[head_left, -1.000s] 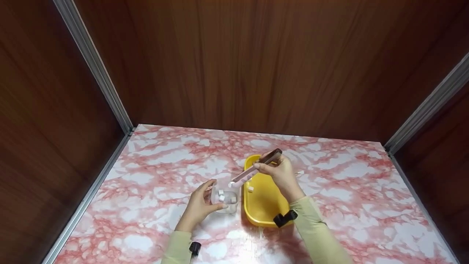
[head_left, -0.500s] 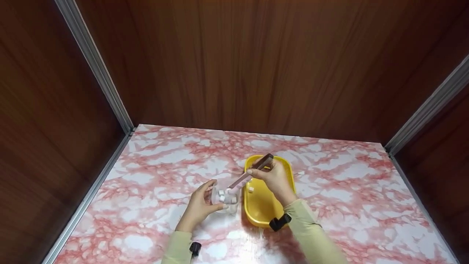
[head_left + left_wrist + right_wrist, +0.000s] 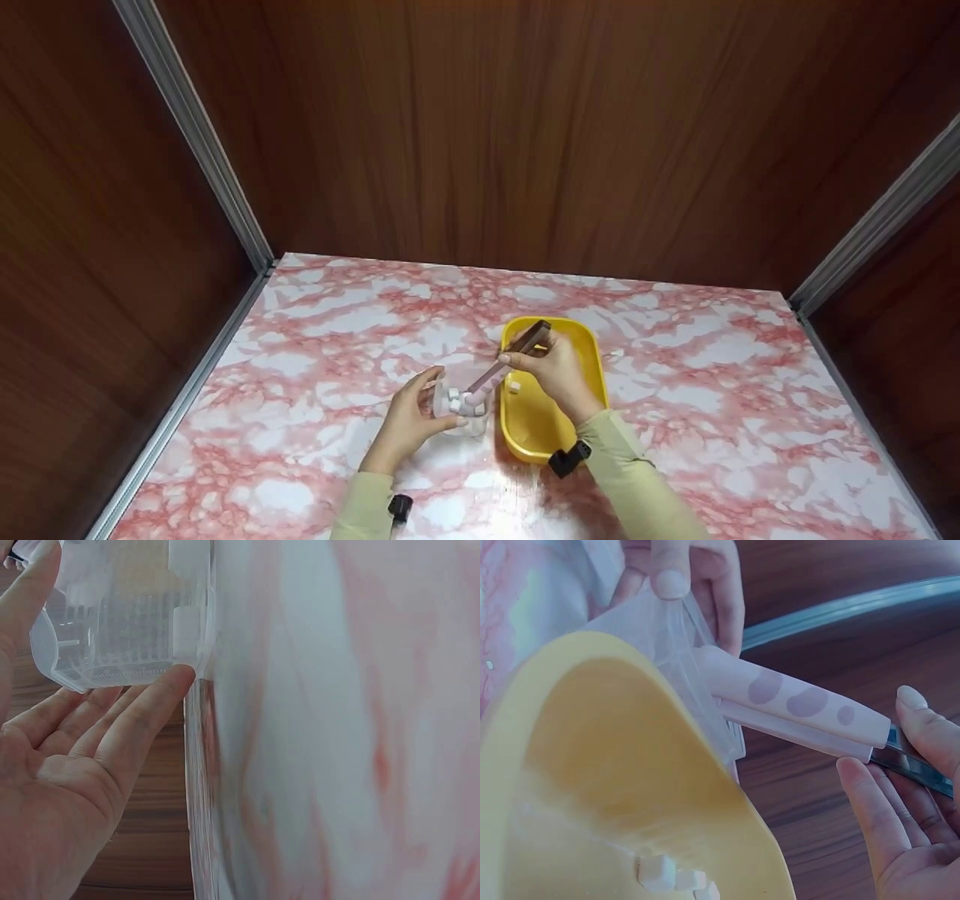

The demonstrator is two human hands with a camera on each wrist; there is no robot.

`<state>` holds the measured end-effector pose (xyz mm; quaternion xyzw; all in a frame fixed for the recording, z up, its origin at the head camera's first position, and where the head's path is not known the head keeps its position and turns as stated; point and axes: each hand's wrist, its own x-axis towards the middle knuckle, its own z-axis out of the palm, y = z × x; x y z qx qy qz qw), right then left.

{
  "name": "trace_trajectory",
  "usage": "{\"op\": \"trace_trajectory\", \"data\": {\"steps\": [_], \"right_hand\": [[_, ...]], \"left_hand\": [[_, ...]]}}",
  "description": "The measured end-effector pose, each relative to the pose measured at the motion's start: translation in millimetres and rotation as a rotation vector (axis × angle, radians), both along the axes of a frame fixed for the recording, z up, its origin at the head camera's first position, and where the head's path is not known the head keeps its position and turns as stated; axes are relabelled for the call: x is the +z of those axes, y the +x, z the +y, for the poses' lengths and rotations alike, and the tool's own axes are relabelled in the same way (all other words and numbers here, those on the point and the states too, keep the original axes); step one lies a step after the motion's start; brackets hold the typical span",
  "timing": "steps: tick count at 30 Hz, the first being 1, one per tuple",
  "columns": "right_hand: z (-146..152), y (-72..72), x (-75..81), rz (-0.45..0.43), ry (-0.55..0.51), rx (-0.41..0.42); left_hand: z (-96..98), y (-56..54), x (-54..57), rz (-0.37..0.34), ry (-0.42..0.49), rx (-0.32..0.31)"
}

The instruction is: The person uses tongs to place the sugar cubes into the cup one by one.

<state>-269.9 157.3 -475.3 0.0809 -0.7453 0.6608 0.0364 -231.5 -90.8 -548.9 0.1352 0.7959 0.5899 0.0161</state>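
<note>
My left hand (image 3: pixel 409 424) holds a clear plastic container (image 3: pixel 474 429) between thumb and fingers, at its left side. Several white cubes (image 3: pixel 453 393) lie inside it. With thumb and fingers, my right hand (image 3: pixel 559 379) pinches tongs (image 3: pixel 795 701) that have a dark metal handle end and pale pink, spotted arms. Their tips reach down into the container, at a white cube (image 3: pixel 468 397); whether they grip it I cannot tell. Right beside the container stands a yellow basin (image 3: pixel 540 431), below my right hand. Small white cubes (image 3: pixel 658 872) lie in the basin.
A small white piece (image 3: pixel 616 352) lies on the marbled red-and-white table (image 3: pixel 712 420), right of the basin. Brown wood-look panels (image 3: pixel 480 135) with metal edge rails (image 3: pixel 202 150) enclose the table at the back and sides.
My right hand has moved left and down, carrying the tongs' tips and a white cube at them from above the container into it. The left hand and container have stayed put.
</note>
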Motion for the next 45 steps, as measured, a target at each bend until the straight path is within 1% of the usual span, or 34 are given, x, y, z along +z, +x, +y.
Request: {"op": "trace_trajectory", "data": {"steps": [8,19,27,34,41,45], "right_hand": [[0,-0.3,-1.8,0.021,0.019,0.009],[1,1.4,-1.1,0.007,-0.011,0.045],[6,3.2,5.4,0.002,-0.035,0.033],[14,1.7,10.0,0.005,-0.052,0.016],[19,3.0,15.3,0.007,-0.074,-0.011],[24,2.7,17.9,-0.021,-0.075,-0.031]], "left_hand": [[-0.7,0.4,-0.8,-0.004,-0.01,0.004],[-0.6,0.4,0.2,-0.006,0.0,-0.007],[-1.7,0.6,-0.2,0.0,-0.022,0.003],[-1.4,-0.9,0.1,0.001,-0.007,-0.004],[-0.9,-0.5,0.6,0.005,0.008,-0.006],[-0.5,-0.2,-0.1,0.003,0.018,-0.008]]}}
